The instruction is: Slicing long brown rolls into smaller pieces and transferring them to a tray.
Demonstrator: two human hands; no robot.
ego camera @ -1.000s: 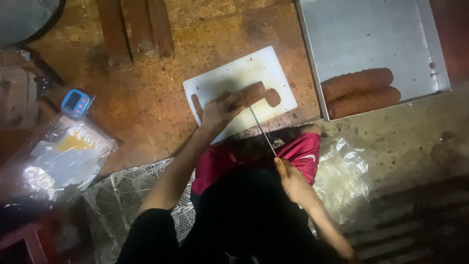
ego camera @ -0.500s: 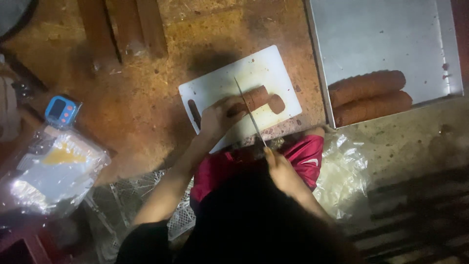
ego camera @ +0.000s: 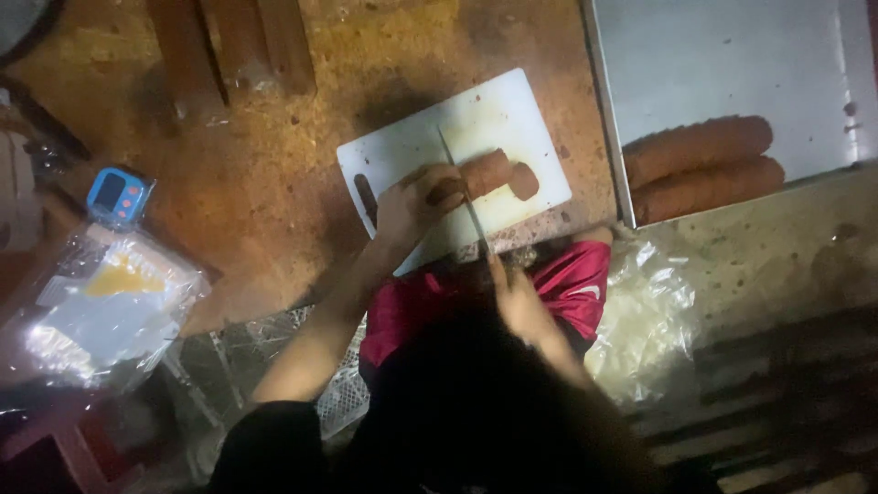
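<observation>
A white cutting board (ego camera: 412, 151) lies on the worn wooden table. On it rests a brown sausage (ego camera: 489, 172), with a cut slice (ego camera: 524, 181) just to its right. My left hand (ego camera: 412, 201) presses down on the sausage's left end. My right hand (ego camera: 517, 297) grips the handle of a long thin knife (ego camera: 459, 178), whose blade crosses the sausage beside my left fingers. My dark head and a red garment hide the table's near edge.
A metal tray (ego camera: 722, 64) at the upper right holds two whole sausages (ego camera: 700, 169). A small blue digital scale (ego camera: 117, 195) and a clear plastic packet (ego camera: 101, 306) sit at the left. Wooden slats (ego camera: 229, 46) lie at the top. Crumpled plastic (ego camera: 645, 316) is at the right.
The knife has swung from beside the board's near edge up over the sausage, and now crosses it. My left hand stays on the sausage. The view has shifted slightly.
</observation>
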